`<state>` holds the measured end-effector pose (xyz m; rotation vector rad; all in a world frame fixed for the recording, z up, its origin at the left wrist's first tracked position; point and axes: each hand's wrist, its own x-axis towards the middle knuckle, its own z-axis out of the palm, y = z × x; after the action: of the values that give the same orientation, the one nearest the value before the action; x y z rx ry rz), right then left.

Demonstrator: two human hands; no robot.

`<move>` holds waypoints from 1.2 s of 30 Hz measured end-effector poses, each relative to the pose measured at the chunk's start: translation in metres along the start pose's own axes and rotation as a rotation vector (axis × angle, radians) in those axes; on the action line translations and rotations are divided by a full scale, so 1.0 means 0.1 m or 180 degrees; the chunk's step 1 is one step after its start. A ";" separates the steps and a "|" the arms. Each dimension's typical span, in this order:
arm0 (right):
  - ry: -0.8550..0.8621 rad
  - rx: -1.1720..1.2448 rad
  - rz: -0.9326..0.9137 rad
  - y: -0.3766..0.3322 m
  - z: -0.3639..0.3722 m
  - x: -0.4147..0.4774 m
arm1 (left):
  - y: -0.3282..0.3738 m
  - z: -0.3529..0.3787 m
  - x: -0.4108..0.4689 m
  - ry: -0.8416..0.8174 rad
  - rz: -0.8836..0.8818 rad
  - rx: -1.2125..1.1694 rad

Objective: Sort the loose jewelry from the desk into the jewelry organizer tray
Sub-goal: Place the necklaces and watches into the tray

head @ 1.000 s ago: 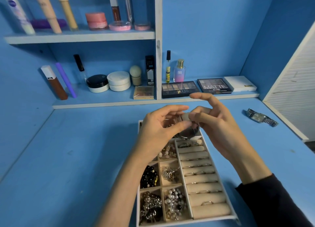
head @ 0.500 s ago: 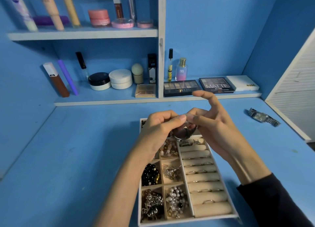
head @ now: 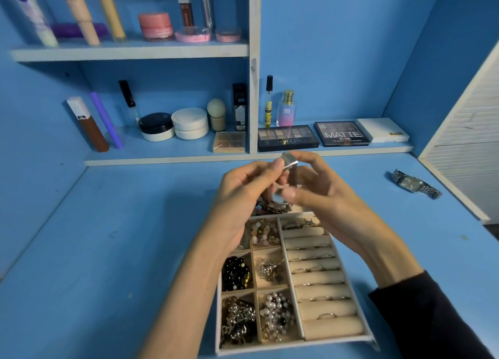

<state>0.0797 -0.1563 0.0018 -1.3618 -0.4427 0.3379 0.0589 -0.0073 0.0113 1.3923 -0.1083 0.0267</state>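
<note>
Head view: the only camera I have, looking down over both forearms at the desk
Left hand: my left hand is lifted over the far end of the jewelry organizer tray, thumb and forefinger pinched on the upper end of a silver piece
Right hand: my right hand meets it from the other side, fingers curled about the lower part of the same piece; blur hides exactly how they wrap
Why held so: I judge two hands are shaping or closing the piece in the air before it goes down, directly above where it belongs
What it is: metal and band-like, too smeared to name surely
Tray: the compartments on its left look well filled, and the ring rolls on its right carry rings
Left to sort: a watch lies loose on the desk, well apart to the right
Edges: the shelf lip runs just beyond my hands; a white ledge borders the desk just beside the watch
Room: bare blue desk opens wide to the left, and a clear lane runs right toward the watch
</note>
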 end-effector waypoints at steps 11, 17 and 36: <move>0.0424 0.0034 0.0004 0.03 0.01 0.02 | 0.07 0.06 0.03 0.0176 -0.0124 -0.0874; 0.0529 -0.0122 0.0049 -0.05 -0.08 -0.01 | 0.07 0.06 0.11 0.0525 0.0084 0.0397; 0.1533 -0.1246 0.0602 0.15 -0.18 0.09 | -0.06 0.00 0.29 0.0268 -0.0510 0.2407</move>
<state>0.0965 -0.1644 -0.0143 -1.8109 0.0276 0.0672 0.0878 -0.0094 0.0080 2.1484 0.0974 -0.0093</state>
